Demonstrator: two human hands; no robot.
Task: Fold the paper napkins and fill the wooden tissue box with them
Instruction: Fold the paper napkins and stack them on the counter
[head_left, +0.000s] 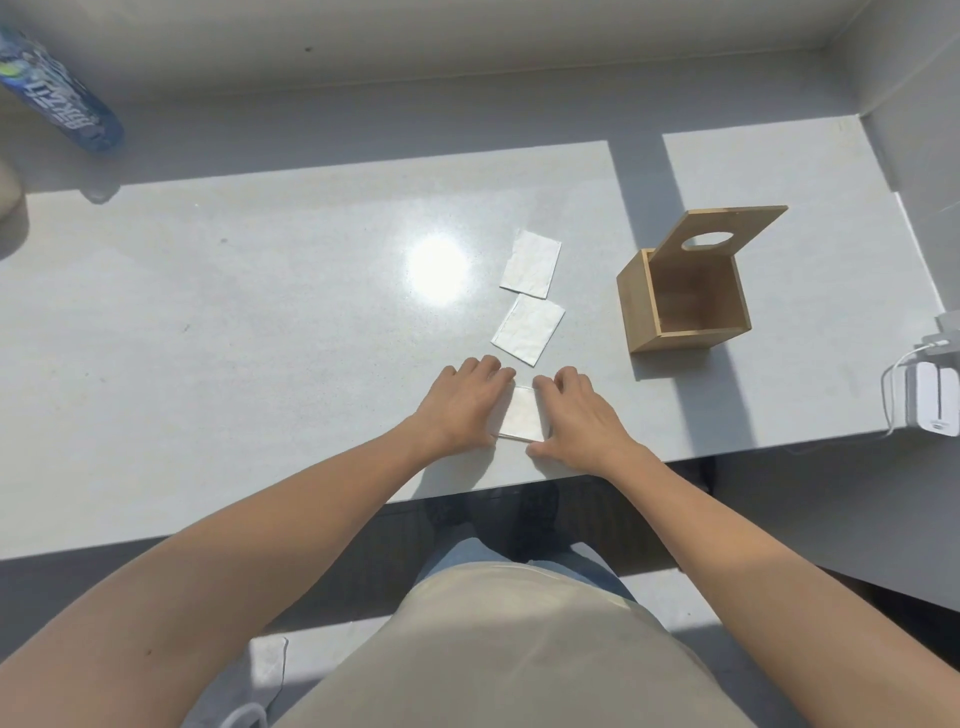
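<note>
A folded white napkin (522, 417) lies near the front edge of the grey counter, pressed flat between my hands. My left hand (461, 404) rests on its left side, and my right hand (577, 415) rests on its right side, fingers of both spread over the paper. Two more folded napkins lie beyond: one (528, 329) just past my fingers and another (532, 264) farther back. The wooden tissue box (640, 306) stands open and empty at the right, its lid (727, 231) with an oval hole tilted up at the back.
A blue plastic bottle (57, 93) lies at the far left back. A white charger with cables (930, 400) sits at the counter's right edge. The counter (260, 322) front edge runs just below my hands. A wall borders the back and right.
</note>
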